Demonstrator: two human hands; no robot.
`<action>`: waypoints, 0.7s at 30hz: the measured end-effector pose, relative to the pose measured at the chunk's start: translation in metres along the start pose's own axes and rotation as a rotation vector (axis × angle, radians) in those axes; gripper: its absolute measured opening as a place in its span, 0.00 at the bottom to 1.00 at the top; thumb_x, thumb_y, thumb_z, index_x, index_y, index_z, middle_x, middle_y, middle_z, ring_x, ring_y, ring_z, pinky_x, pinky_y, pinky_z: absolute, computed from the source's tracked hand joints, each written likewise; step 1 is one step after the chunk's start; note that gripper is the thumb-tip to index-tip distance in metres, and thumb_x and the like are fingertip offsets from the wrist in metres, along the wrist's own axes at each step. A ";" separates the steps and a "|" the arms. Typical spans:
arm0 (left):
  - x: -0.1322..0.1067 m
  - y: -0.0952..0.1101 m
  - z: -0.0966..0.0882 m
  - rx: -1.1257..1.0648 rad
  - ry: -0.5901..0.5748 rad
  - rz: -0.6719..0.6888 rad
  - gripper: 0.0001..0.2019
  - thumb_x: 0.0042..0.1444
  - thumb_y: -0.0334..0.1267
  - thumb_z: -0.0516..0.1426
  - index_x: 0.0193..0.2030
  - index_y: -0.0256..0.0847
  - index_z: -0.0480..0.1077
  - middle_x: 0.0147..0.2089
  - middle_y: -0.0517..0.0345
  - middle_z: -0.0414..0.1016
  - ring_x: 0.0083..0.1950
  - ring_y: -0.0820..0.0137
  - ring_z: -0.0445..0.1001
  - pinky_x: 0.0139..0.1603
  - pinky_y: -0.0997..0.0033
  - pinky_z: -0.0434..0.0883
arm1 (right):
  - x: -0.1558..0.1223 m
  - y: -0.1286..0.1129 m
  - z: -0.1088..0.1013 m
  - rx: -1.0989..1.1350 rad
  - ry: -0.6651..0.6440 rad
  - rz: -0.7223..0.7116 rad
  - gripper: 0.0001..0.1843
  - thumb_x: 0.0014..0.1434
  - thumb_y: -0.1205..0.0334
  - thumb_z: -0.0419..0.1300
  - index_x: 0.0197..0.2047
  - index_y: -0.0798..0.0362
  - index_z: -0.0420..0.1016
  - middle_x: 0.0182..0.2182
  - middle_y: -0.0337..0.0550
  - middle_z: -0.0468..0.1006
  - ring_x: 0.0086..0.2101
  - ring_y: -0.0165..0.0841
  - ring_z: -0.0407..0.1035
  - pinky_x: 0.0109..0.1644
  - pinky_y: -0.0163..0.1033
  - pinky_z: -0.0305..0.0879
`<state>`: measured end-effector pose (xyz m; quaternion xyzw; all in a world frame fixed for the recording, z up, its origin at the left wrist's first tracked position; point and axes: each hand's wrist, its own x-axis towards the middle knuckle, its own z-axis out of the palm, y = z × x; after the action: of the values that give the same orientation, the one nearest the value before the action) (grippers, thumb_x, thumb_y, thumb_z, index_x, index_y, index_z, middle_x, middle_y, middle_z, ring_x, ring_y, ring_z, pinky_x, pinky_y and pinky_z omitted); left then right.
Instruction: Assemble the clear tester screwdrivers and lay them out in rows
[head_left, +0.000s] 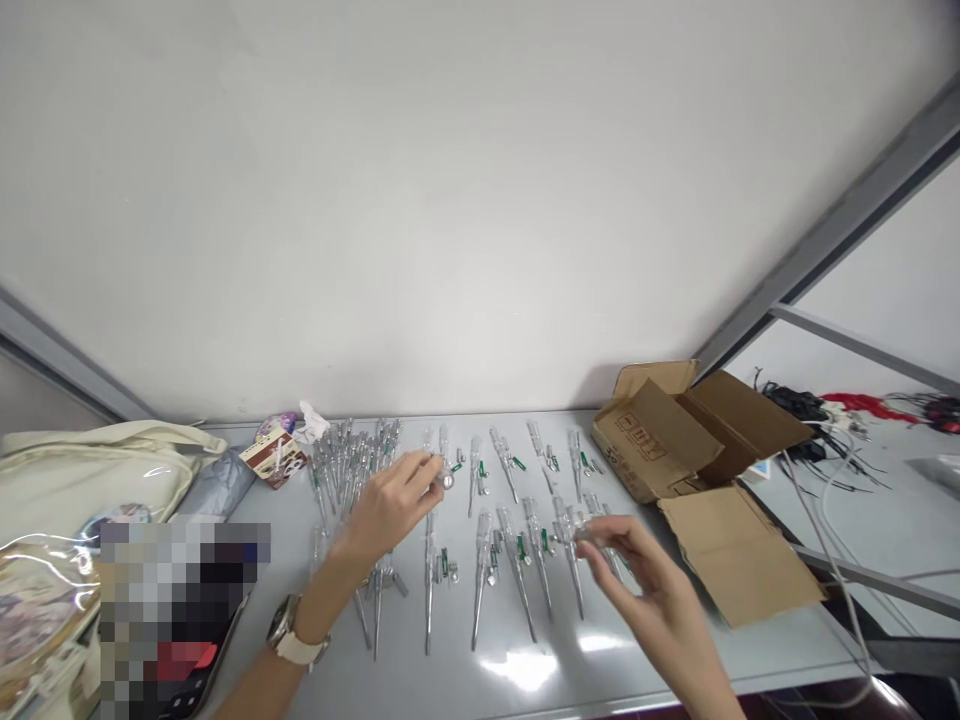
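The left hand (388, 507) pinches a tiny silvery part (448, 480), the right hand (645, 590) a clear one (581, 535); a slip could scatter them among the voltage-tester screwdrivers (538, 555).

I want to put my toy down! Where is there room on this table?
A free strip of grey table runs along the front edge, below the clear tester screwdrivers; another patch lies before the cardboard box flap. It is crowded around the left hand and right hand, and at the back-left bunch of testers.
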<state>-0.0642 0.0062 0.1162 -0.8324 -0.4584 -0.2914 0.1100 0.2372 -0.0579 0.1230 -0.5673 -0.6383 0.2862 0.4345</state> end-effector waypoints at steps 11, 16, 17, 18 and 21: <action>0.002 0.008 -0.010 0.045 0.005 0.127 0.11 0.61 0.25 0.47 0.44 0.40 0.66 0.36 0.57 0.73 0.32 0.73 0.73 0.30 0.76 0.69 | 0.013 -0.040 0.010 -0.093 -0.272 -0.205 0.10 0.66 0.55 0.55 0.46 0.47 0.75 0.36 0.42 0.76 0.34 0.32 0.71 0.37 0.36 0.71; 0.001 0.006 -0.008 0.089 -0.041 0.152 0.09 0.61 0.25 0.48 0.44 0.40 0.66 0.35 0.58 0.72 0.34 0.72 0.72 0.31 0.74 0.68 | 0.012 -0.041 0.009 -0.068 -0.287 -0.176 0.14 0.67 0.53 0.53 0.49 0.46 0.76 0.37 0.43 0.76 0.35 0.33 0.71 0.33 0.35 0.69; 0.000 0.005 -0.007 0.102 -0.057 0.157 0.09 0.61 0.26 0.49 0.44 0.40 0.66 0.35 0.58 0.72 0.33 0.71 0.72 0.31 0.74 0.68 | 0.012 -0.041 0.008 -0.070 -0.309 -0.165 0.15 0.67 0.53 0.53 0.52 0.45 0.76 0.37 0.44 0.76 0.34 0.33 0.71 0.32 0.35 0.68; -0.001 0.005 -0.006 0.117 -0.076 0.164 0.08 0.61 0.26 0.50 0.44 0.39 0.66 0.35 0.58 0.71 0.33 0.71 0.71 0.30 0.73 0.67 | 0.012 -0.041 0.007 -0.077 -0.333 -0.153 0.16 0.67 0.53 0.53 0.54 0.45 0.75 0.37 0.44 0.76 0.32 0.33 0.70 0.31 0.35 0.68; -0.003 0.003 -0.005 0.177 -0.132 0.173 0.10 0.60 0.25 0.51 0.46 0.39 0.66 0.35 0.58 0.69 0.34 0.70 0.69 0.29 0.72 0.64 | 0.012 -0.041 0.004 -0.110 -0.398 -0.122 0.18 0.68 0.52 0.52 0.57 0.44 0.74 0.36 0.43 0.76 0.27 0.31 0.67 0.29 0.36 0.67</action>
<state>-0.0646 0.0000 0.1185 -0.8732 -0.4151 -0.1836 0.1774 0.2141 -0.0533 0.1592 -0.4826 -0.7595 0.3305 0.2847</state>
